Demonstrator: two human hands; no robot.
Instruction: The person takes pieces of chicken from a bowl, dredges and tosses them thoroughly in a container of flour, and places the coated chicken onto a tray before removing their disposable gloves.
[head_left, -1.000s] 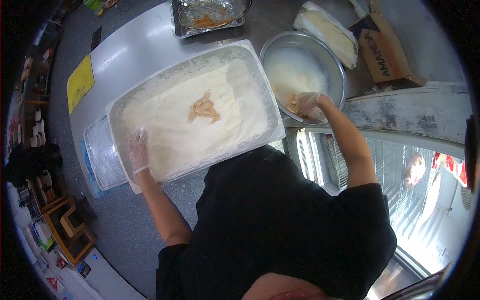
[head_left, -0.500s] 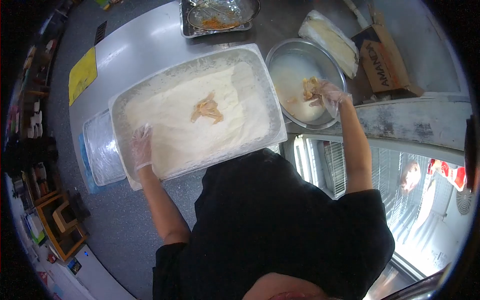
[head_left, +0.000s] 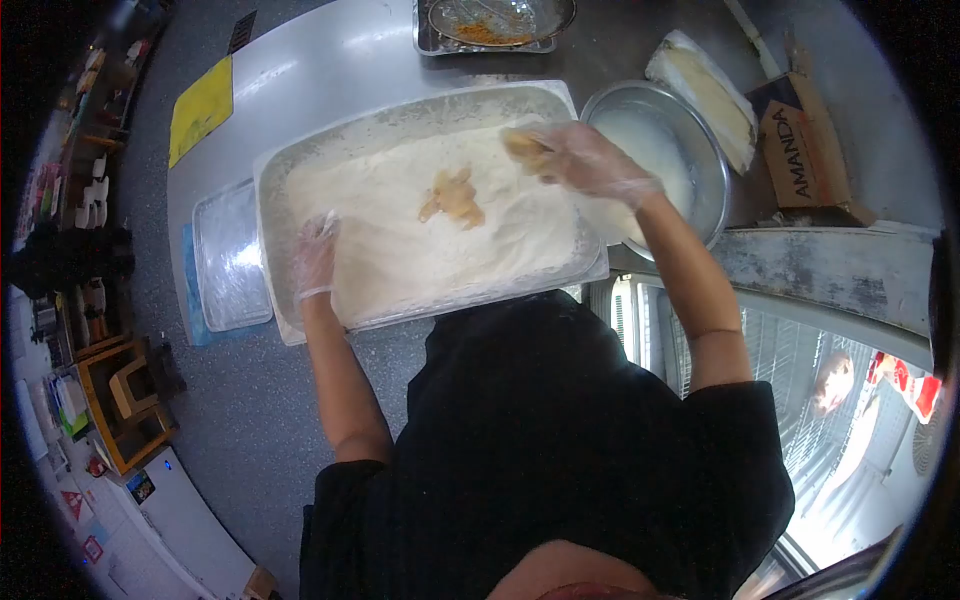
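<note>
A big pale tub (head_left: 268,215) of white flour (head_left: 375,255) lies in front of me. One wet, battered piece of meat (head_left: 455,200), which looks like raw chicken, rests on the flour near the middle. My left hand (head_left: 317,255), in a clear plastic glove, is low over the flour at the tub's left side, its fingers loosely extended and holding nothing I can see. Above the tub's right part, my gloved right hand (head_left: 590,165) grips a second chicken piece (head_left: 525,150), blurred by motion. Beside the tub, a steel bowl (head_left: 712,190) contains milky liquid (head_left: 650,140).
Behind stands a metal tray with a sieve (head_left: 490,40) holding orange crumbs. A wrapped pale package (head_left: 705,95) and a cardboard box (head_left: 800,150) are at the right. On the left are a plastic-covered tray (head_left: 232,260) and a yellow sheet (head_left: 202,110). An open fridge (head_left: 830,430) lies below right.
My right hand has carried the chicken piece left, from above the bowl to above the flour tub. The left hand stays at the tub's left side. The whole view has shifted slightly.
</note>
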